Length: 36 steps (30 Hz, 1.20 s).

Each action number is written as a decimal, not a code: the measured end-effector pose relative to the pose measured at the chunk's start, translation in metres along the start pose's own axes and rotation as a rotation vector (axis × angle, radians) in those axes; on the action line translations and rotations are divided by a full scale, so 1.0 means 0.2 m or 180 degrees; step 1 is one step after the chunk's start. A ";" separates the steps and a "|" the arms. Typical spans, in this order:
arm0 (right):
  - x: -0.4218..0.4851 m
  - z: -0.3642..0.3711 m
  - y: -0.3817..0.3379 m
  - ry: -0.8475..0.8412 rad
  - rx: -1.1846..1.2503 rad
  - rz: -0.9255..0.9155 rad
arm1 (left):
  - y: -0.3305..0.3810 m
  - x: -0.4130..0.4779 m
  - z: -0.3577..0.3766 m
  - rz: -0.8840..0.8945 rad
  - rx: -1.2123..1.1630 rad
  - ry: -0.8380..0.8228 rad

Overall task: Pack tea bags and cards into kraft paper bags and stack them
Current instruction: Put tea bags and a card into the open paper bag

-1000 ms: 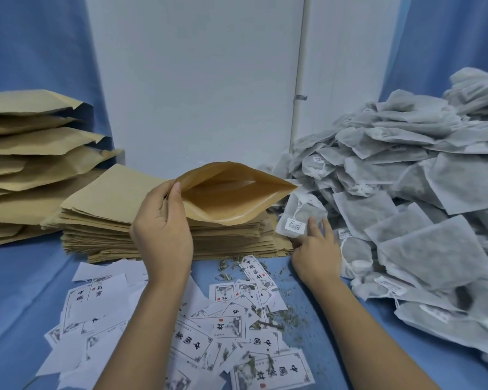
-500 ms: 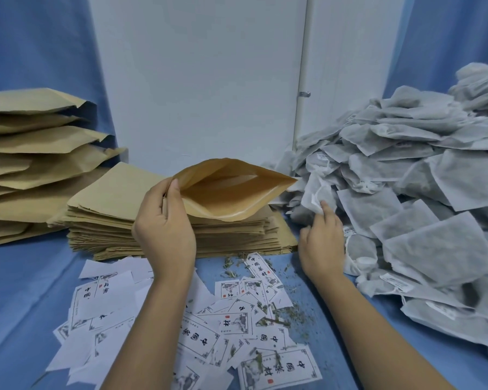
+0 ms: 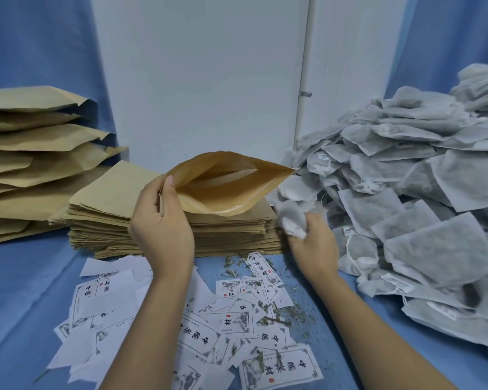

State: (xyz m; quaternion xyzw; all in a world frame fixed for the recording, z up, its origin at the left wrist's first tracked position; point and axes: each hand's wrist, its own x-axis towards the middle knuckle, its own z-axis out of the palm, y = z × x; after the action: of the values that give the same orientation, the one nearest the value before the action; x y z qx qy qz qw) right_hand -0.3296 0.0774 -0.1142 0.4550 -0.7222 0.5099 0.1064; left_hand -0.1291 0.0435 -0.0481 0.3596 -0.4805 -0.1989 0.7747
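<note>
left hand [image 3: 161, 226]: pinching the left edge of the open kraft bag [image 3: 226, 187]. The thumb sits on the near lip and the other fingers are curled in behind it, so it's a proper grip.
open kraft bag: sticks out to the right from the left fingers, lifted just above the flat stack. The mouth is puffed wide open and facing the camera.
right hand [image 3: 313, 246]: fingers bunched round a tea bag [image 3: 289, 218], scrunching it up.
tea bag: pokes up out of the right fingers, just beside the bag's right corner and a bit lower than the mouth. It's not inside, and it's kinda blurry so I can't make out any tag.
flat stack of empty bags [image 3: 102, 209]: right behind and under the left fingers, with the right knuckles close to its right end.
filled bags [image 3: 34, 142]: puffy ones piled up well off to the left of the left hand.
tea bag pile [image 3: 420, 178]: a huge grey heap just right of the right fingers, basically touching that hand.
cards [image 3: 197, 333]: scattered on the near side of both hands, around the wrists and forearms. Some are printed side up, some blank.
loose tea bits [image 3: 279, 313]: sprinkled between the two forearms, over the cards.
blue cloth [image 3: 26, 277]: under everything.
</note>
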 end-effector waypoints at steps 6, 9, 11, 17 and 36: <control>0.10 -0.19 -0.28 0.0483 0.2492 -0.0015 | 0.01 0.00 0.01 0.0454 0.0063 0.0184; 0.13 -0.24 -0.42 0.0229 0.3127 0.0185 | -0.01 -0.01 0.01 0.0791 0.0417 -0.0124; 0.13 -0.23 -0.47 0.0094 0.3338 0.0316 | -0.02 -0.03 0.02 0.0924 0.0570 -0.0350; 0.10 -0.21 -0.51 0.0135 0.3109 0.0246 | 0.00 -0.10 0.05 0.0908 0.0563 -0.0703; 0.00 -0.11 -0.56 0.0829 0.3250 0.0027 | -0.02 -0.07 0.06 0.0285 0.0444 -0.0573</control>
State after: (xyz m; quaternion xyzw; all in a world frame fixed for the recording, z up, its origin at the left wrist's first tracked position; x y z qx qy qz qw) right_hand -0.2506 0.0895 -0.0326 0.3788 -0.3645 0.8496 -0.0421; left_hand -0.1467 0.0457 -0.0568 0.3715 -0.5764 -0.1617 0.7097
